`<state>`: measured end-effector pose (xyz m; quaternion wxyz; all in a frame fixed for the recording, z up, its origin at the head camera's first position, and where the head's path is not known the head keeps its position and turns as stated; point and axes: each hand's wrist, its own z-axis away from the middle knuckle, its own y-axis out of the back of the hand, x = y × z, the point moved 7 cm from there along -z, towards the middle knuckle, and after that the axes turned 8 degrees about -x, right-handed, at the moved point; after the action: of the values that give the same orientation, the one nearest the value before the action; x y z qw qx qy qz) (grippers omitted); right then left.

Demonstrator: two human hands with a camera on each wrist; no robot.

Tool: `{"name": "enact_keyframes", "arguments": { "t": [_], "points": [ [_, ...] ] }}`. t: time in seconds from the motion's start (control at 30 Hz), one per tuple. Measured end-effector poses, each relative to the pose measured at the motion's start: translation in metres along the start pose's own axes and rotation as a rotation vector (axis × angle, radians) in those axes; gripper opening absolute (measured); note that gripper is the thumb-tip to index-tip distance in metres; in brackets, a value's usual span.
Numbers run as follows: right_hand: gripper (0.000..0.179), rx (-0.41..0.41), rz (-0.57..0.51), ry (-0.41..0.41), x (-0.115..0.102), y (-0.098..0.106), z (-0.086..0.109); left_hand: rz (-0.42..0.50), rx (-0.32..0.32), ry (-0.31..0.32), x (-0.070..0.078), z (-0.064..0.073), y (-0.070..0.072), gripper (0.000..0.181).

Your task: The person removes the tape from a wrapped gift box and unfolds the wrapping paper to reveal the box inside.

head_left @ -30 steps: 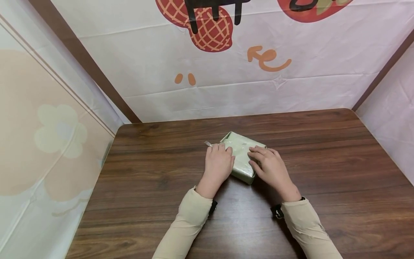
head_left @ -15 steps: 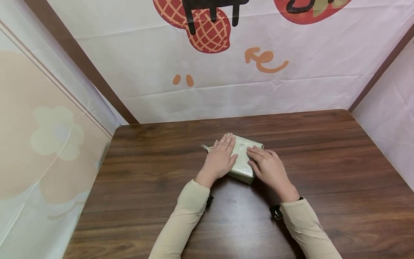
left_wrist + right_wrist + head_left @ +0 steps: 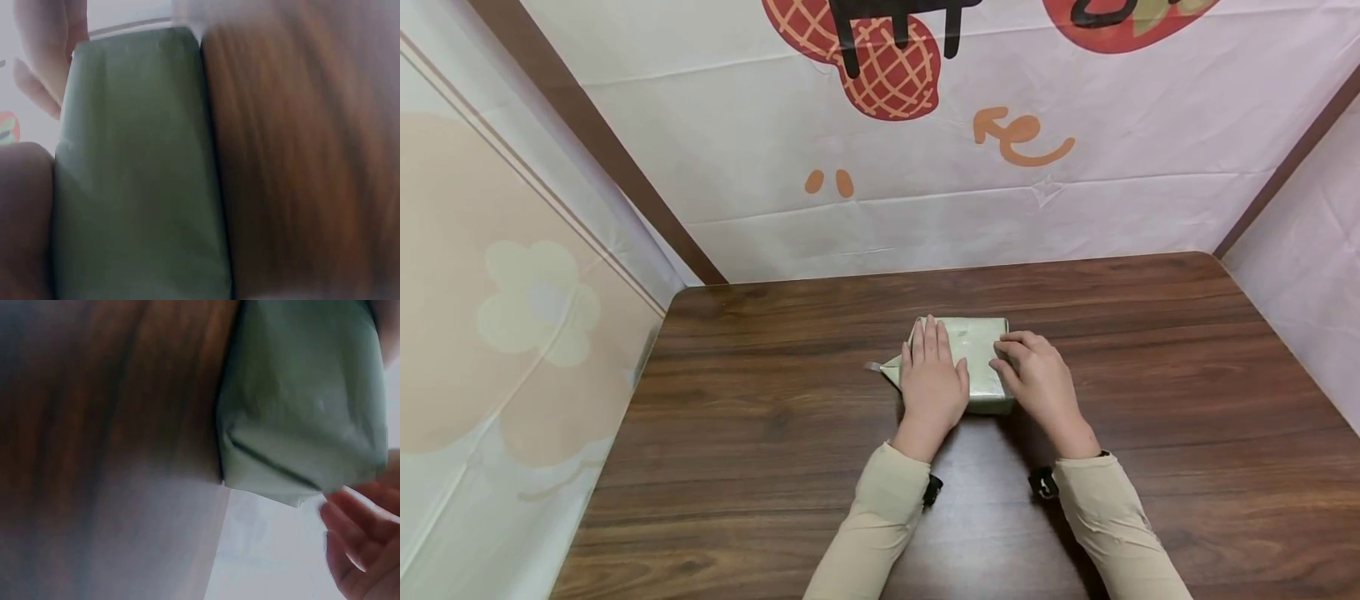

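A small box wrapped in light green paper [image 3: 981, 354] lies on the table, its wrapped side [image 3: 137, 162] filling much of the left wrist view. My left hand [image 3: 934, 379] rests flat across the left part of its top, fingers straight and pointing away. From under that hand a pointed paper flap [image 3: 891, 372] sticks out to the left, with a strip of clear tape [image 3: 872, 367] at its tip. My right hand [image 3: 1041, 379] has its loosely bent fingertips at the right edge of the top. A folded seam [image 3: 272, 464] crosses the box's end in the right wrist view.
The dark wood-grain table [image 3: 760, 483] stretches out on both sides of the box. Behind it hangs a pale printed cloth [image 3: 760, 150], with another cloth panel [image 3: 542, 375] along the left.
The box has turned so its sides sit square to me, and its flap shows at the left. My left hand has flattened on top and shifted right; my right hand has shifted slightly right.
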<state>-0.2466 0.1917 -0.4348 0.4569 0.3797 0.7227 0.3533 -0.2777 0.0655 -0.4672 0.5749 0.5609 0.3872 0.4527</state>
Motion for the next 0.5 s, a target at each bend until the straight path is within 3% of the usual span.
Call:
{"name": "enact_keyframes", "arguments": {
  "t": [0.2, 0.37, 0.5],
  "points": [
    [0.020, 0.099, -0.047, -0.066, 0.0031, 0.0039, 0.0028, -0.010, 0.075, 0.087, 0.0063, 0.0057, 0.0009, 0.065],
    [0.019, 0.140, -0.057, -0.066, 0.0036, 0.0046, 0.0029, -0.001, 0.102, 0.093, 0.0067, 0.0058, 0.0012, 0.064],
    [0.012, 0.153, -0.005, -0.054, 0.0033, 0.0038, -0.0009, 0.037, 0.108, 0.088, 0.0051, 0.0005, 0.0010, 0.064]
  ]
}}
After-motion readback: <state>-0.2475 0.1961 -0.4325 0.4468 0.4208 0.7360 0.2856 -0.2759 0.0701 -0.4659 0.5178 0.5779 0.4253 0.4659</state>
